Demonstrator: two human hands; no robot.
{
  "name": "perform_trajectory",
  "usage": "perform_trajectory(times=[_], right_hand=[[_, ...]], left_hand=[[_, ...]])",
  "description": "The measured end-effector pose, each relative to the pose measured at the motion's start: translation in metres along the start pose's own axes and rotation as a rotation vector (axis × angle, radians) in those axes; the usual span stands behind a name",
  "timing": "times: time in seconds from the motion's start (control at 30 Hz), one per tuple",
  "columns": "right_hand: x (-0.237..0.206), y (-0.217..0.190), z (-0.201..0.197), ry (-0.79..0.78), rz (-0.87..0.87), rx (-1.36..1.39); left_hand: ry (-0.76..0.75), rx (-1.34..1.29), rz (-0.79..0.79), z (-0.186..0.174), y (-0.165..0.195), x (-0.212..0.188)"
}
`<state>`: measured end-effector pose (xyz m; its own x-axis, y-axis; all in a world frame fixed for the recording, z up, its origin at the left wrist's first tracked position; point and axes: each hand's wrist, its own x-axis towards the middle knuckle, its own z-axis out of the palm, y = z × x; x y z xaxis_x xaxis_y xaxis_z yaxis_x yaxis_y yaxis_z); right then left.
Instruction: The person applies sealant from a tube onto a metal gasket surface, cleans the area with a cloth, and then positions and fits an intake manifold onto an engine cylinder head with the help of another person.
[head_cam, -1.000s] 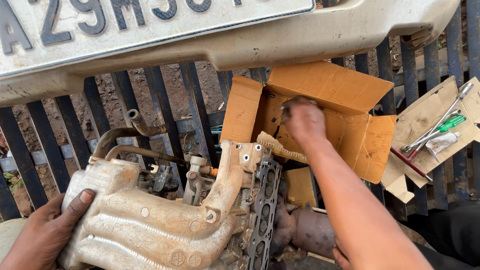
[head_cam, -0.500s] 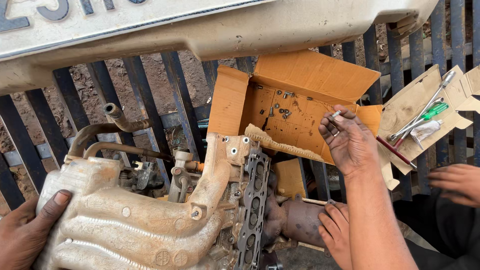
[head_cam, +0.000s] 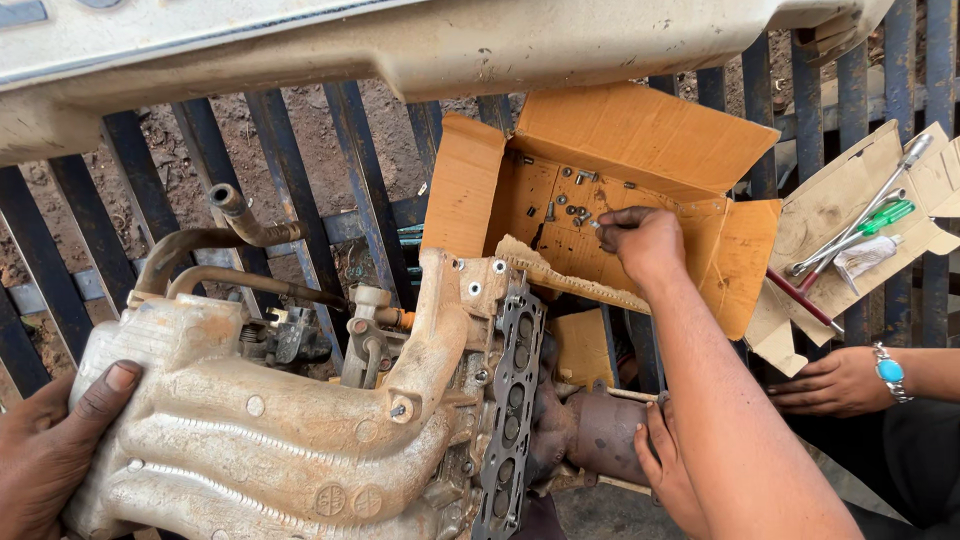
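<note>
Nearby, right fingers (head_cam: pixel 612 222) pinching a bolt (head_cam: pixel 597 226) over cardboard box (head_cam: pixel 640 135); left hand (head_cam: pixel 55 445) gripping manifold (head_cam: pixel 250 440).

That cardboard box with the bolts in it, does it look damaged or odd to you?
Yes. The cardboard box is splayed open, and its near wall is torn to a ragged edge. Small bolts lie scattered loose on its floor, where the right hand reaches in.

The cardboard box (head_cam: pixel 640 190) sits behind the engine manifold (head_cam: pixel 270 430), with loose bolts (head_cam: pixel 572 208) lying in it. Right of the box, tools (head_cam: pixel 860 235) lie on a cardboard sheet (head_cam: pixel 830 200). Behind the box runs a bumper (head_cam: pixel 400 50).
</note>
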<state>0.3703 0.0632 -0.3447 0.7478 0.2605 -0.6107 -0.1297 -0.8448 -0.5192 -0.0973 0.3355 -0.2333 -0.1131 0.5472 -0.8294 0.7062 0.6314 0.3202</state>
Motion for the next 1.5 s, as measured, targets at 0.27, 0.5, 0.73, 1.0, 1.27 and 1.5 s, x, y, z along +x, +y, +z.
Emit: perform_trajectory(times=[0.27,0.5,0.73,1.0,1.27,1.5], right_hand=[[-0.004,-0.005,0.000,0.016,-0.148,-0.055],[0.010,-0.028,0.020,0.295,0.118,0.309],[0.020,-0.026,0.034,0.473,-0.211,0.403],[-0.076,-0.064,0.001,-0.119,-0.825,0.089],[-0.083,-0.139,0.005,-0.460,-1.113,-0.814],[-0.078,-0.149,0.002,-0.591,-1.051,-0.824]], left_hand=[[-0.019,0.032,0.010,-0.003,-0.008,0.009],[0.021,0.066,0.015,-0.002,-0.010,0.014],[-0.060,-0.061,0.056,-0.005,-0.008,0.005],[-0.014,0.067,0.038,-0.005,-0.003,0.009],[0.067,0.115,0.026,0.004,0.014,-0.011],[0.054,0.040,-0.008,0.005,0.021,-0.030]])
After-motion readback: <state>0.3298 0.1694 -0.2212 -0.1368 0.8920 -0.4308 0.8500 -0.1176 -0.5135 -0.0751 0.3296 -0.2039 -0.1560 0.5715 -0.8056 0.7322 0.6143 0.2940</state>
